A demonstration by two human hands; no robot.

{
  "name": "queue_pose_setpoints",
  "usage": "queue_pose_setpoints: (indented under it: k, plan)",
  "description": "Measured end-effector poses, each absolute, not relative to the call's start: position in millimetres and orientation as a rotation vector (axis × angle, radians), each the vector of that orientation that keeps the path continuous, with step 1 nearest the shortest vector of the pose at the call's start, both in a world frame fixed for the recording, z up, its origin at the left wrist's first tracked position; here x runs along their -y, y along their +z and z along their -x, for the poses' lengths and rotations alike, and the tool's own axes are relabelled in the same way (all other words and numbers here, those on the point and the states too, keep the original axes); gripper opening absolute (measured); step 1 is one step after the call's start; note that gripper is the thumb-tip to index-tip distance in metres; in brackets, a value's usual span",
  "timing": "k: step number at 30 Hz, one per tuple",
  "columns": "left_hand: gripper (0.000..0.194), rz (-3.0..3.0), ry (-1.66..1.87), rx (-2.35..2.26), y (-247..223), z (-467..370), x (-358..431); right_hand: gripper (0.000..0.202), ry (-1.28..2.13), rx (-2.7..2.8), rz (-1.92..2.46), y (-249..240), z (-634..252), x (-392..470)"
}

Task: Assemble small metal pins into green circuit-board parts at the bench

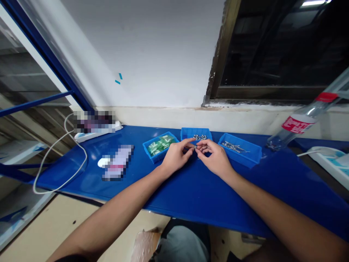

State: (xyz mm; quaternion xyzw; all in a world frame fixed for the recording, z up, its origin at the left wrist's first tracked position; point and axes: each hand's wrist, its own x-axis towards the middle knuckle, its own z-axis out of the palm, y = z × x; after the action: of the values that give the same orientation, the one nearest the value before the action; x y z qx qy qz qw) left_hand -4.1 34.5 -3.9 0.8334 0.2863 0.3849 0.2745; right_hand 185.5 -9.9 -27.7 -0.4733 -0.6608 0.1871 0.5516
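2 hands: found the left hand (176,153) and right hand (214,155) meeting at the fingertips above the worktop (185,196), in front of or partly over the centre tray (195,131); could not tell which. Located the small piece (195,148) right between the fingertips. Saw the right thumb and fingers pinching this piece, and the left fingers curled in from the opposite side; could not tell whether gripping or merely steadying. Could not make out its form, owing to smallness and finger cover. Judged the fingertip hold suited to so slight an object.

Recorded green packets (161,144) in the left tray (159,157), short metal fittings (201,137) in the centre tray and long thin metal pins (231,146) in the right tray (242,157). Took the use of 3 trays as a guard against mixing, and the close grouping as an aid to reach. Noted the bottle (298,122) well to the right, and a blurred flat object (118,163) with a white disc (103,162) to the left. Considered such spacing prudent against knocks.
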Motion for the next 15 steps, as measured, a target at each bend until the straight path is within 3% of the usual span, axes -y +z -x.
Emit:
queue_pose_setpoints:
  k: [3,8,15]
  plan:
    - [0.054,-2.182,1.043,-0.751,-5,4,-34,0.026,0.395,1.619,1.098,-24,-185,12]
    - [0.028,-2.175,0.997,-0.839,2,4,-30,0.014,0.370,1.662,1.089,-19,-188,13]
    - [0.020,-2.152,0.957,-0.871,2,5,-34,0.011,0.406,1.665,1.087,-23,-190,12]
